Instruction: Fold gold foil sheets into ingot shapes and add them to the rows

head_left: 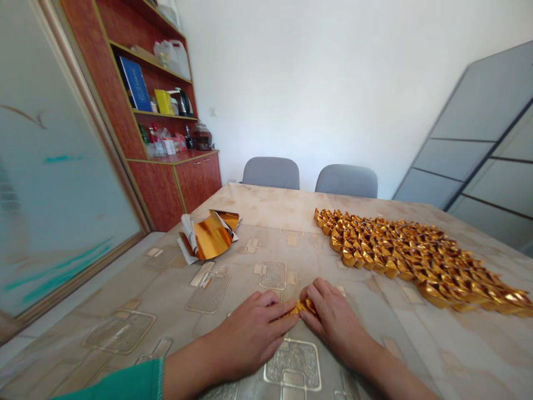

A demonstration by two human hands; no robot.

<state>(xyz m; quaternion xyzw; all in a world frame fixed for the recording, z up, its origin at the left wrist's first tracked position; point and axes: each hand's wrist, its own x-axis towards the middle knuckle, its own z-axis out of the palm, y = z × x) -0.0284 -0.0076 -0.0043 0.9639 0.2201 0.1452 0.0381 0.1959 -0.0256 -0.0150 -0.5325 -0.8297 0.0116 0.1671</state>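
Note:
Close in front of me on the table, a small piece of gold foil paper point(300, 307) is pinched between both hands, and most of it is covered by fingers. My left hand point(256, 328) presses its left end with the fingers together. On its right end, my right hand point(328, 314) closes with thumb and curled fingers. Farther left lies a loose stack of gold foil sheets point(212, 236) with white backing, curled at the edges. To the right stand rows of folded gold foil ingots point(395, 250), packed side by side.
The table point(258, 214) has a patterned, glossy cover. Two grey chairs point(270, 172) stand behind its far edge. A wooden shelf cabinet point(191, 175) with bottles, a kettle and a blue folder is at the back left. Frosted sliding panels point(62, 166) are on the left.

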